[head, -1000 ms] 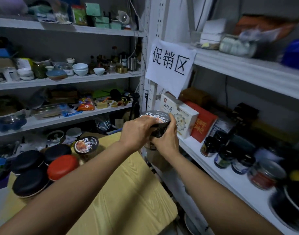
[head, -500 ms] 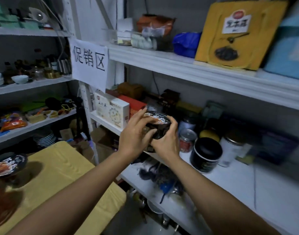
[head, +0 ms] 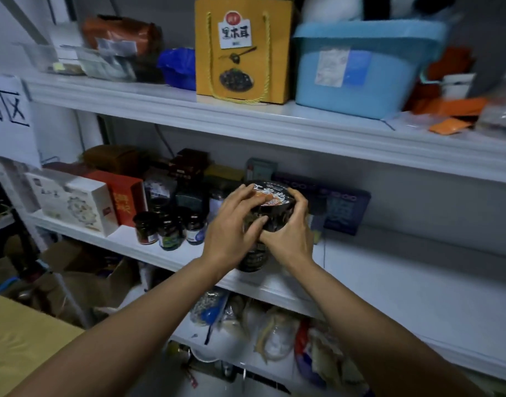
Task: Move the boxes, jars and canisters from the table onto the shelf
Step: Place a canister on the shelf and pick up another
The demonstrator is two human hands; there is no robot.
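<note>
Holding the black canister (head: 274, 196) with both hands, I have it over the front of the middle shelf (head: 389, 270). My left hand (head: 231, 224) curls over the lid and side. My right hand (head: 289, 233) wraps round the other side, so both grip it. I think this is the putting-down step. Something dark sits just under it near the shelf edge. I cannot tell if that is the canister's own bottom or another can. Next I should set it flat, a bit back from the edge, then let go. The little jars (head: 168, 227) stand near on the left, so I must not bump them. To the right the shelf is bare and wide. The upper shelf (head: 274, 130) is well above my hands.
</note>
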